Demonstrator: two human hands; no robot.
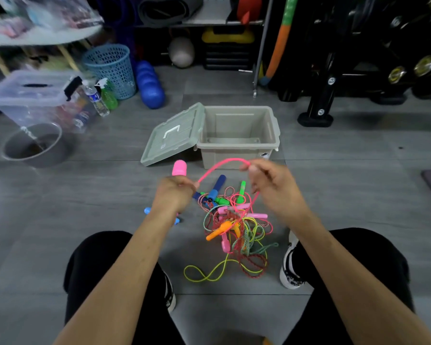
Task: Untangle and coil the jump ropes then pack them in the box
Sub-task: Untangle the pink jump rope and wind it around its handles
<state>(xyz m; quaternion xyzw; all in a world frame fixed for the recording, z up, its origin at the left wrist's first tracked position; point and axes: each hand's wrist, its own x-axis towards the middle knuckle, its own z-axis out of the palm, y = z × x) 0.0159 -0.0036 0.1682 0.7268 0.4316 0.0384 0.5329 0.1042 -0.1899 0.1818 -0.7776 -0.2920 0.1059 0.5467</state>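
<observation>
A tangled pile of jump ropes (237,227) lies on the grey floor between my knees, with pink, orange, green and blue handles and yellow, red and teal cords. My left hand (174,195) is closed around a pink handle (179,168) that sticks up above my fist. From it a pink cord (217,166) arcs over to my right hand (271,188), which pinches the cord and holds it raised; the cord then drops back into the pile. Behind the pile stands an open beige box (238,135), with nothing visible inside, its lid (172,135) leaning against its left side.
A metal bowl (34,145) and a clear storage bin (33,100) sit at the left, with bottles (102,98), a blue basket (110,69) and a blue roller (149,85) behind. A dark equipment rack (358,58) fills the right. My shoes (290,265) flank the pile.
</observation>
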